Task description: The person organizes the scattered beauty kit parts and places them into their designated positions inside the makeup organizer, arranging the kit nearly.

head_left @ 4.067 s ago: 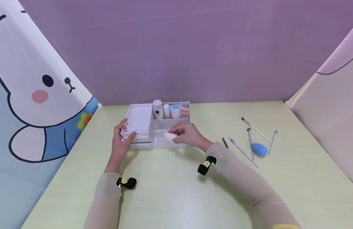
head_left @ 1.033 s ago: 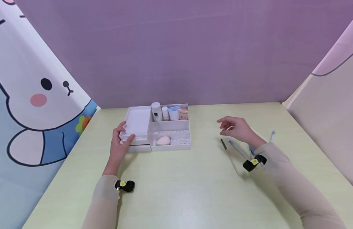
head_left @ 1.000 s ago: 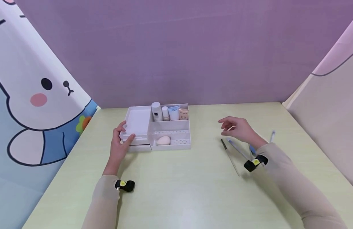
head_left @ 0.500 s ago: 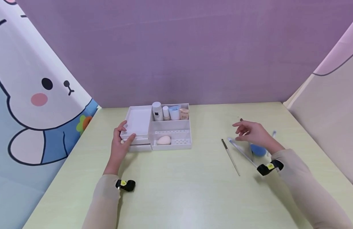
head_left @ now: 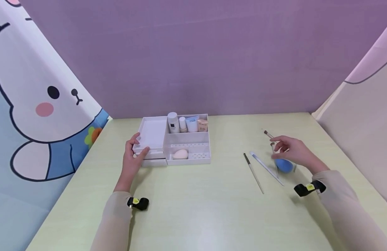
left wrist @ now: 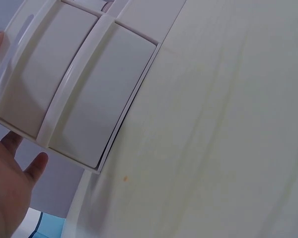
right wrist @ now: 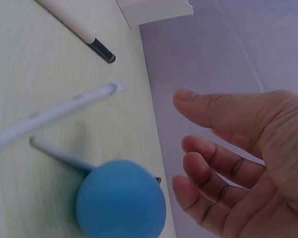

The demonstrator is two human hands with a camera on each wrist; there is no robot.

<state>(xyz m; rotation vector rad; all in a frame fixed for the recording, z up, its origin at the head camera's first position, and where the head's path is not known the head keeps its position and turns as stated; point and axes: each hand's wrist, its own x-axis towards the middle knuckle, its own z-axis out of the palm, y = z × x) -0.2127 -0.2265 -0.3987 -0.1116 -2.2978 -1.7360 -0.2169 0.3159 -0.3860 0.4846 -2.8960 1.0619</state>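
A white desktop cosmetics organizer (head_left: 187, 139) with two front drawers stands at the back of the table. My left hand (head_left: 132, 157) holds its left front corner, thumb on the top edge and fingers round the side. In the left wrist view the drawer fronts (left wrist: 99, 94) are shut. A pale pink makeup sponge (head_left: 180, 154) lies in the front compartment. My right hand (head_left: 292, 151), fingers loosely bent and holding nothing, hovers over a blue makeup sponge (head_left: 283, 165). In the right wrist view, the blue sponge (right wrist: 121, 201) sits beside the fingers, apart from them.
The organizer's back compartment holds a white bottle (head_left: 173, 122), a smaller bottle, a blue-white tube (head_left: 191, 123) and a BB tube (head_left: 203, 125). Several makeup brushes lie on the right, including a dark-tipped one (head_left: 253, 173) and a whitish one (head_left: 267, 168); some are partly covered by the hand.
Earlier, my right hand held the pale sponge over the organizer; now that sponge lies in the front compartment. The right hand has moved right to the blue sponge. The left hand has stayed put.
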